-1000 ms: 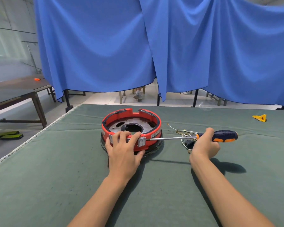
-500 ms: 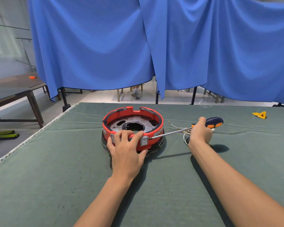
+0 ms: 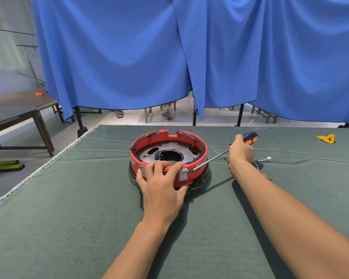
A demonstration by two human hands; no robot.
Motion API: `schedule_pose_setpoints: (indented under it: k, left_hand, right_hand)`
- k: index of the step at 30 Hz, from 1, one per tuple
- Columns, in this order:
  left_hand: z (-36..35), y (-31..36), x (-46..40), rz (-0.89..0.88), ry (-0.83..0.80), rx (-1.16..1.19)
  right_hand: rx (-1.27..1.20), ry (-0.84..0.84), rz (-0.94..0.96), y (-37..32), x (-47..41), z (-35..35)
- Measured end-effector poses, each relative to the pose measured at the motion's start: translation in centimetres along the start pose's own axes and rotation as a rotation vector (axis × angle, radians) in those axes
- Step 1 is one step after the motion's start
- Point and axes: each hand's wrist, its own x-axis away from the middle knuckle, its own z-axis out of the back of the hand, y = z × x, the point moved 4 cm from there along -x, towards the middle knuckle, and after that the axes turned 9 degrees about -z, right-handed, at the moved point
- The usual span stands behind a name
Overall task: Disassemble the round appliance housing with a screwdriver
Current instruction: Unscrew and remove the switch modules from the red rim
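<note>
Head view shows the screwdriver [image 3: 220, 156] tilted more steeply than a second ago: then its shaft lay nearly level across the side of the housing [image 3: 168, 158], now the handle is raised and swung toward the far side of the housing while the tip sits low against the near-right side of the red ring, just beside the small white switch [image 3: 183, 175]. That reads as a shift from probing to levering or seating the tip on a fastener at the seam, though the tip itself is too small to tell which. The right hand [image 3: 241, 153] is curled round the blue and orange handle, well to the right of the housing. The left hand [image 3: 161, 185] has stayed put, its fingers hooked over the near rim and its thumb against the outer wall, bracing the housing. The housing stands on the green bench [image 3: 69, 218], a red ring above a black base, open on top, with a grey metal plate and a dark central hole inside. Loose wires [image 3: 264, 160] lie just right of it.
</note>
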Motion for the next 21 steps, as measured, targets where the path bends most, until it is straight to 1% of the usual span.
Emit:
schedule_pose_setpoints:
  k: [4,6,13,21]
  left_hand:
    - [0.1,-0.1,0.1,-0.007,-0.005,-0.006]
    - [0.0,-0.2,0.2,-0.015,-0.010,-0.010]
    - [0.2,0.1,0.3,-0.016,0.012,-0.042]
    - [0.3,0.6,0.6,-0.018,0.004,-0.064]
  right_hand:
    - [-0.031,-0.021,-0.021,0.0,0.1,0.0]
    - [-0.090,-0.014,-0.024,0.3,0.3,0.8]
    - [-0.324,0.097,0.000,1.6,1.7,4.9]
    - [-0.359,0.165,-0.022,3.3,2.5,6.7]
